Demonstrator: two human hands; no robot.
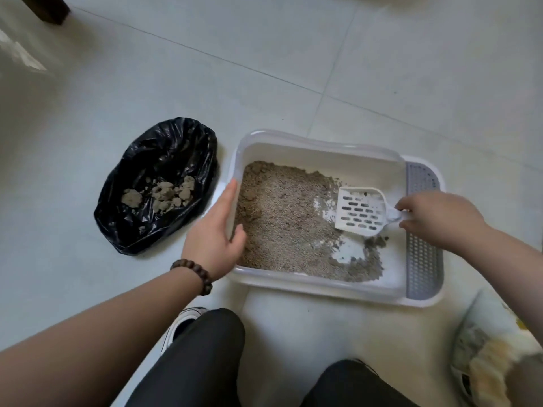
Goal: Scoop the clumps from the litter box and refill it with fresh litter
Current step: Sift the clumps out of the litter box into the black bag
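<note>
A white litter box [317, 142] sits on the tiled floor, holding brownish-grey litter [282, 212] with bare white patches near its right side. My right hand [437, 218] is shut on the handle of a white slotted scoop [360, 211], whose blade hovers low over the litter at the right; nothing sizeable lies in it. My left hand [216, 230] grips the box's left rim, thumb inside. To the left lies an open black rubbish bag [158, 160] with several grey clumps [164, 195] inside.
A grey perforated step [423, 259] runs along the box's right edge. My knees in dark trousers [211, 356] and a shoe [185, 318] are at the bottom. A pale bag or bundle [493, 348] lies at bottom right. A dark furniture leg [50, 7] stands top left.
</note>
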